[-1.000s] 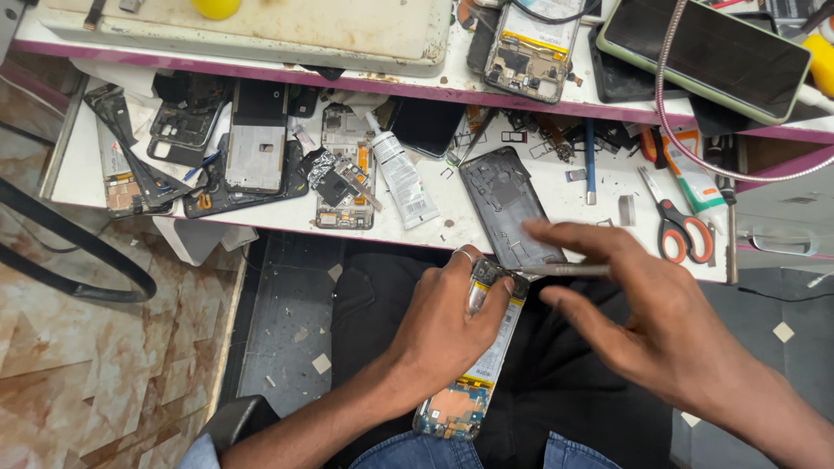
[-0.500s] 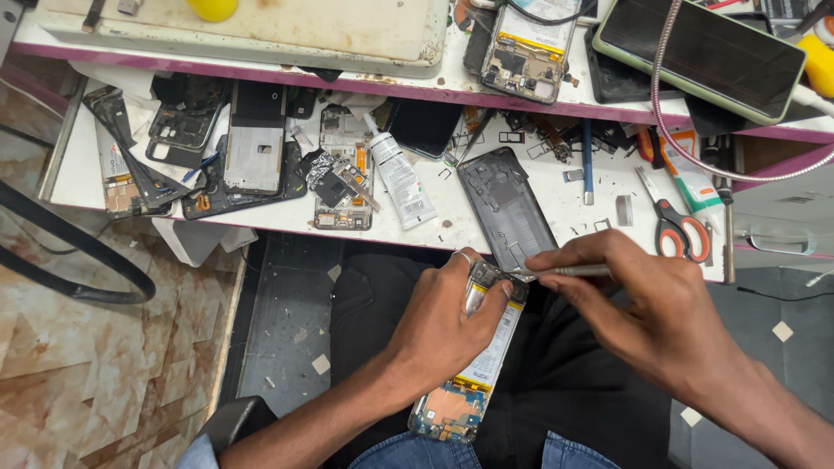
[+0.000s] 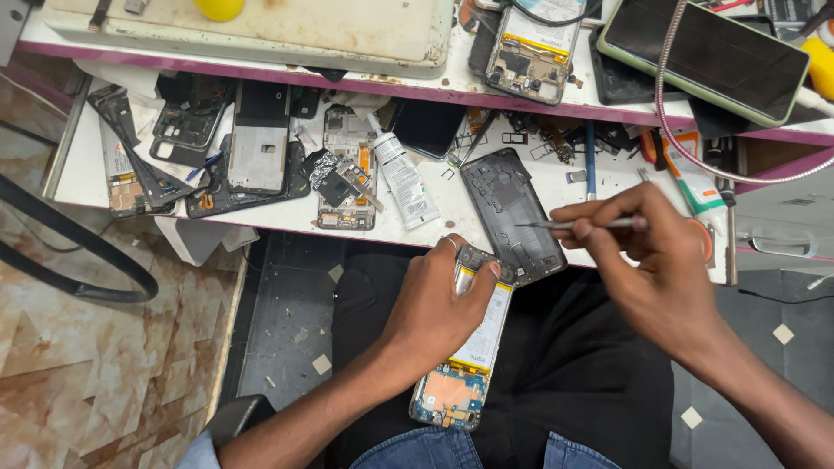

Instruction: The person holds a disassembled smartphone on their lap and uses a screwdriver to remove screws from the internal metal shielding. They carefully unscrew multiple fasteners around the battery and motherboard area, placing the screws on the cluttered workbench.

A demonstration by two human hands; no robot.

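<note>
The left hand (image 3: 439, 304) is wrapped around an opened phone (image 3: 465, 356) with its back off, fingers closed over the upper part and the thumb pressed along the right edge, so the phone is held firmly over the person's lap. Below that grip the phone's pale battery shows, and lower still its blue and orange circuit board, near the jeans. The right hand (image 3: 651, 260) pinches a thin metal tool (image 3: 578, 224) between thumb and fingers, a narrow, tight hold; the tool lies nearly level and its fine tip points left, ending above a dark back cover (image 3: 512, 213) that lies on the white shelf (image 3: 452, 217) just above the left hand. The tip is apart from the held phone, up and to the right of the left hand's fingers. Left of the back cover, further from both grips, lies a white tube (image 3: 404, 178), then a stripped phone board (image 3: 347, 178) and a heap of dark frames and parts (image 3: 221, 143). Just right of the right hand a pair of orange-handled scissors (image 3: 704, 239) is mostly hidden behind it. On the upper ledge, well above both hands, rest another opened phone (image 3: 532, 48), a phone with a green rim (image 3: 708, 56) and a coiled metal hose (image 3: 673, 104).
</note>
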